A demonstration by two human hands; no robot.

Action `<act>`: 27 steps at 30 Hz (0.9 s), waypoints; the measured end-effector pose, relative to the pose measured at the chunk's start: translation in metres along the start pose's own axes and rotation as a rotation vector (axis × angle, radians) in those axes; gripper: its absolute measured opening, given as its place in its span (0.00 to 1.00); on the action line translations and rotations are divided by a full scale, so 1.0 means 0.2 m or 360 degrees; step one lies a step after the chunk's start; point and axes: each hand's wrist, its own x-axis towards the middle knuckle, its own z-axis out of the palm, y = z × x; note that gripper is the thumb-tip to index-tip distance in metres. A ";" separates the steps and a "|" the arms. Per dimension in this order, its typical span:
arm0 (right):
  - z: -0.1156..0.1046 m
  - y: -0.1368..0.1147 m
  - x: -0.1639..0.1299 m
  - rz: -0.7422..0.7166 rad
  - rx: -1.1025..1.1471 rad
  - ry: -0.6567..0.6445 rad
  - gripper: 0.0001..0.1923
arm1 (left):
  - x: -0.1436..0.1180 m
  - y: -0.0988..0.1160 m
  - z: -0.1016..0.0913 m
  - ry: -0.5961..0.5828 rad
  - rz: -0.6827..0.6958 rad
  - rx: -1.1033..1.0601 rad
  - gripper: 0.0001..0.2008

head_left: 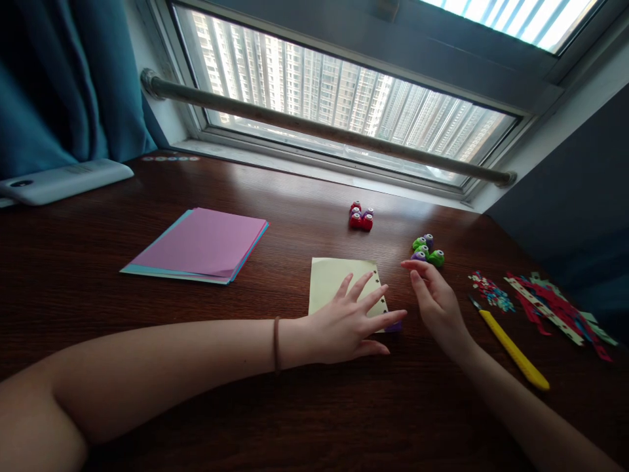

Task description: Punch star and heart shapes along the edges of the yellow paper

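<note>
Flat on the bench (pixel 147 393), the pale yellow paper sheet (pixel 331 278) runs lengthwise away from the person, its punched edge facing right. The left hand (pixel 348 321) presses it with fingers spread, grasping nothing. The right hand (pixel 435 301) hovers just beside it, loosely curled and released.

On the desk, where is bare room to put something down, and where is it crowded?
Free wood: between the pink paper stack and the yellow sheet; also the strip near the window, left of the red punches. Crowded: right side, with green punches, yellow knife, paper scraps, and both hands, left and right.
</note>
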 end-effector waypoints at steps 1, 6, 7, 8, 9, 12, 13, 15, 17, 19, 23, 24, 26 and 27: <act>0.02 -0.03 0.04 -0.0049 -0.0127 0.0039 0.15 | 0.00 0.00 0.00 -0.0005 -0.0001 -0.0009 0.28; 0.15 -0.12 0.15 -0.0255 -0.0645 0.0134 0.18 | 0.00 0.00 0.00 0.0000 0.0000 -0.0022 0.27; 0.18 -0.13 0.16 -0.0255 -0.0734 0.0125 0.19 | 0.00 0.00 0.00 0.0006 -0.0005 -0.0022 0.27; 0.20 -0.13 0.15 -0.0247 -0.0815 0.0112 0.19 | 0.00 0.00 0.00 0.0014 -0.0012 -0.0022 0.26; 0.23 -0.13 0.15 -0.0235 -0.0879 0.0095 0.20 | 0.00 0.00 0.00 0.0021 -0.0018 -0.0021 0.26; 0.26 -0.11 0.12 -0.0192 -0.0972 0.0038 0.21 | 0.00 0.00 0.01 0.0032 -0.0018 -0.0026 0.25; 0.27 -0.11 0.12 -0.0176 -0.0986 0.0029 0.21 | 0.00 0.00 0.01 0.0032 -0.0011 -0.0030 0.25; 0.28 -0.11 0.11 -0.0146 -0.1015 0.0018 0.20 | 0.00 -0.01 0.02 0.0025 0.0003 -0.0042 0.25; 0.28 -0.10 0.10 -0.0126 -0.1054 0.0006 0.19 | 0.00 -0.01 0.02 0.0011 0.0010 -0.0050 0.25; 0.29 -0.11 0.10 -0.0112 -0.1094 -0.0006 0.18 | 0.00 -0.02 0.03 -0.0006 0.0009 -0.0051 0.25; 0.30 -0.11 0.10 -0.0088 -0.1150 0.0003 0.18 | 0.00 -0.02 0.02 -0.0026 0.0003 -0.0044 0.26; 0.30 -0.11 0.10 -0.0086 -0.1162 0.0008 0.17 | 0.00 -0.02 0.02 -0.0029 0.0002 -0.0043 0.26; 0.30 -0.11 0.10 -0.0087 -0.1184 0.0016 0.17 | 0.00 -0.02 0.02 -0.0030 -0.0001 -0.0034 0.26; 0.30 -0.12 0.10 -0.0084 -0.1190 0.0020 0.17 | 0.00 -0.01 0.02 -0.0027 0.0000 -0.0028 0.26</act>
